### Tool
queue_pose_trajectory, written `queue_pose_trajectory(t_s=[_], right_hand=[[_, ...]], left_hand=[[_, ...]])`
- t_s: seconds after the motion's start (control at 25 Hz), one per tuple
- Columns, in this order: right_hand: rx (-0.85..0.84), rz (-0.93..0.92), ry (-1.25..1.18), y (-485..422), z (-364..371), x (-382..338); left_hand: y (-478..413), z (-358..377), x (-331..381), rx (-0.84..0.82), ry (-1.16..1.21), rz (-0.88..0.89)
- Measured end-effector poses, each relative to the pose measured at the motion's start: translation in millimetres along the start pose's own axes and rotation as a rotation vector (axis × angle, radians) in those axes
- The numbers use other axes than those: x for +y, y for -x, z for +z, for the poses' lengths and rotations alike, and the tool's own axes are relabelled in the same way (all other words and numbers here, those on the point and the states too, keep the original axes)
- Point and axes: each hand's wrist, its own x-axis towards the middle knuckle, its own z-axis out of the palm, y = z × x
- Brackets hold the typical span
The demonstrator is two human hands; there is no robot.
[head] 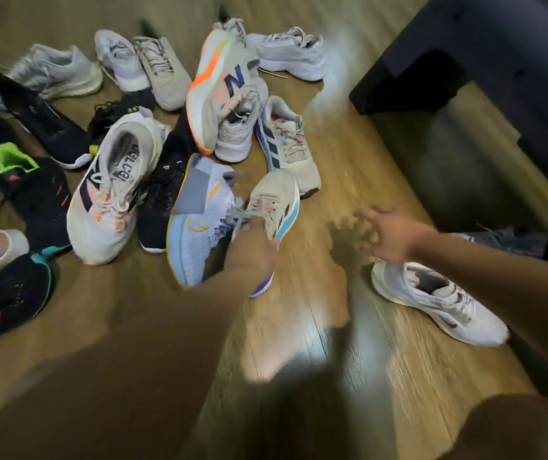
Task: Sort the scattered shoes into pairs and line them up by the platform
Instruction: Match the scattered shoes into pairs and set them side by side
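Several shoes lie scattered on the wooden floor (332, 167). My left hand (254, 240) grips a beige shoe with blue stripes (275, 207), lifted above the floor at the pile's near edge. Its twin, a beige shoe with dark stripes (287, 147), lies just behind it. Beside the held shoe is a light blue knit shoe (199, 220). My right hand (385, 234) hovers over the floor to the right, fingers spread, holding nothing. A white shoe with a red mark (438, 300) lies under my right forearm. The dark platform (498, 61) stands at the upper right.
The pile holds an orange-soled grey shoe (222, 81), a white shoe with orange laces (113, 197), black shoes (46, 124), and grey ones (289, 51) at the back. A dark shoe (505, 240) lies next to the platform. The image is motion-blurred.
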Motion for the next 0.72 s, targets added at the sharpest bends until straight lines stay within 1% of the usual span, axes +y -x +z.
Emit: queue_pose_trajectory(t_s=[0.04,0.08,0.16,0.2,0.32,0.36,0.44,0.52,0.6,0.72], right_hand=[[0.056,-0.011,0.006,-17,-4,-17],[0.074,0.001,-0.014,-34,-9,-33],[0.071,0.109,-0.18,-64,-15,-60],[0.073,0.203,-0.335,-78,-17,-70],[0.101,0.515,-0.935,-112,-15,-92],[0.102,0.589,-1.103,-121,-13,-96],[0.091,0.688,-1.329,-135,-6,-97],[0.076,0.74,-1.417,-147,5,-96],[0.06,0.749,-1.465,-155,13,-94],[0.199,0.821,-1.534,-154,3,-74]], left_hand=[[3,10,-1,-0.032,-0.033,0.008],[4,16,1,-0.028,-0.034,0.006],[2,21,2,0.026,0.022,-0.031],[0,19,0,0.045,0.05,-0.04],[-6,12,-10,0.03,0.129,-0.01],[-7,8,-12,0.034,0.149,-0.004],[-9,5,-11,0.033,0.163,0.014],[-12,7,-10,0.032,0.172,0.026],[-13,9,-10,0.037,0.178,0.024],[-10,7,-15,0.046,0.188,0.024]])
